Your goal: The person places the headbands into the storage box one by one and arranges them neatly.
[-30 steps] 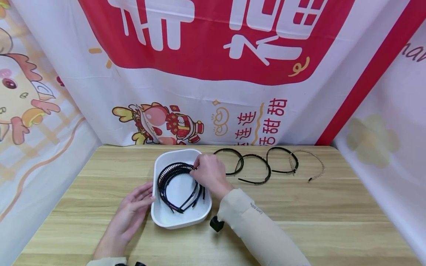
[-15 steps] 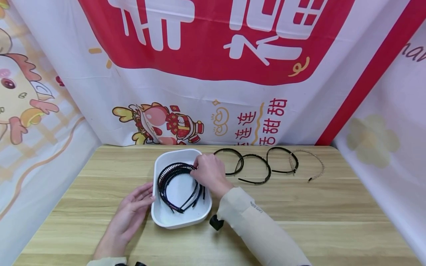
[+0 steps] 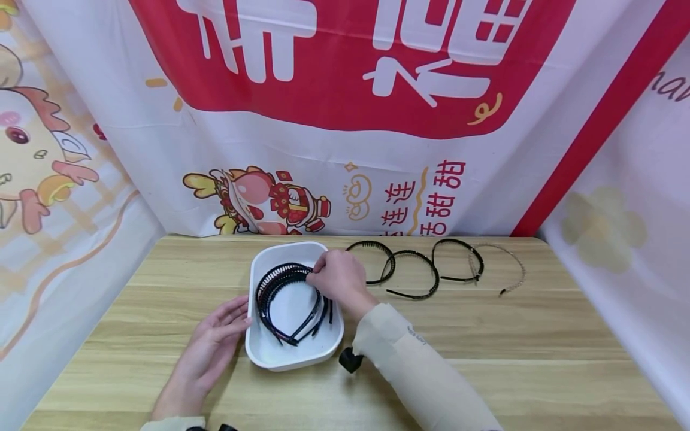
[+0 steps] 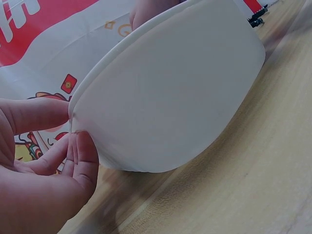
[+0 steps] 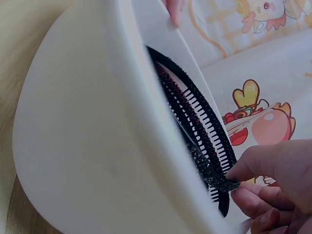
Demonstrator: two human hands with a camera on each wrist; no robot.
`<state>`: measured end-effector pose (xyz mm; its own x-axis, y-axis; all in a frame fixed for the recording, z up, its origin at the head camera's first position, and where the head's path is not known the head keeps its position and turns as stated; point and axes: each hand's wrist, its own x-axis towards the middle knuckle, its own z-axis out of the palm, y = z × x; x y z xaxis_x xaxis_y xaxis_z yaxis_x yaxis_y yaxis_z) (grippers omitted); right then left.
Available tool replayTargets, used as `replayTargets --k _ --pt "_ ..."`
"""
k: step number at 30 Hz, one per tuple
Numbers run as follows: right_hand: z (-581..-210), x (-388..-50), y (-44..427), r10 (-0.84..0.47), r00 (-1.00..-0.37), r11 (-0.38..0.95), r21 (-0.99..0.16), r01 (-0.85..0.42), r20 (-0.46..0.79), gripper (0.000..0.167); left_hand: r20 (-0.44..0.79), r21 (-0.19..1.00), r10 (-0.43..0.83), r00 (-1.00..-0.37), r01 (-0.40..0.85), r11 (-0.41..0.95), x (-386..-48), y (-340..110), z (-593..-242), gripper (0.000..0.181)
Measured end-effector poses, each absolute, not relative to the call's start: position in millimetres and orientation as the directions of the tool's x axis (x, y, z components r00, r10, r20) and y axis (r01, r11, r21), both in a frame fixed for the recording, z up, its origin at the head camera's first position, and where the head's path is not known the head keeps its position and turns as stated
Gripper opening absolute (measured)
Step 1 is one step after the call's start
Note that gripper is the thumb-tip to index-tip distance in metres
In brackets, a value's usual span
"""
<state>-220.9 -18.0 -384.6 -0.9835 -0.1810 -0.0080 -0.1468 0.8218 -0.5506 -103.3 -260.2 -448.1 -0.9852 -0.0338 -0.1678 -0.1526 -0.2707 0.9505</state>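
A white plastic bin (image 3: 286, 357) with rounded corners stands on the table, holding several black headbands (image 3: 262, 302) with comb teeth. My left hand (image 3: 212, 344) is at the bin's left side; in the left wrist view its thumb and fingers pinch the rim. Over the bin's back right part, my right hand (image 3: 343, 279) pinches a headband. The right wrist view shows this black, glittery headband (image 5: 214, 176) between thumb and fingertips, against the toothed headbands inside the bin. The right hand hides part of the bin's right rim.
To the right of the bin, a toothed black headband (image 3: 392, 263), a thin black headband (image 3: 433, 280), another black headband (image 3: 480, 263) and a thin, light beaded headband (image 3: 521, 269) lie along the back of the wooden table (image 3: 512, 359). A printed cloth (image 3: 302, 143) hangs behind.
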Motion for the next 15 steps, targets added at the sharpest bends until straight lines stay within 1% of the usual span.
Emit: replayTargets --k 5,12,15 --pt "-384.9 -222.4 -17.0 -0.155 -0.987 0.783 -0.615 -0.095 -0.045 0.014 -0.175 0.95 -0.037 -0.984 -0.159 -0.27 -102.9 -260.9 -447.5 0.042" --pt "-385.4 -224.3 -14.3 -0.184 -0.983 0.772 -0.622 -0.133 -0.019 0.012 -0.177 0.949 -0.033 -0.984 -0.161 -0.271 -103.3 -261.2 -447.0 0.042" --pt "-384.8 -226.4 -12.5 -0.192 -0.981 0.759 -0.639 -0.129 -0.03 0.01 -0.178 0.949 -0.033 -0.984 -0.162 -0.271 -103.4 -261.2 -446.9 0.042"
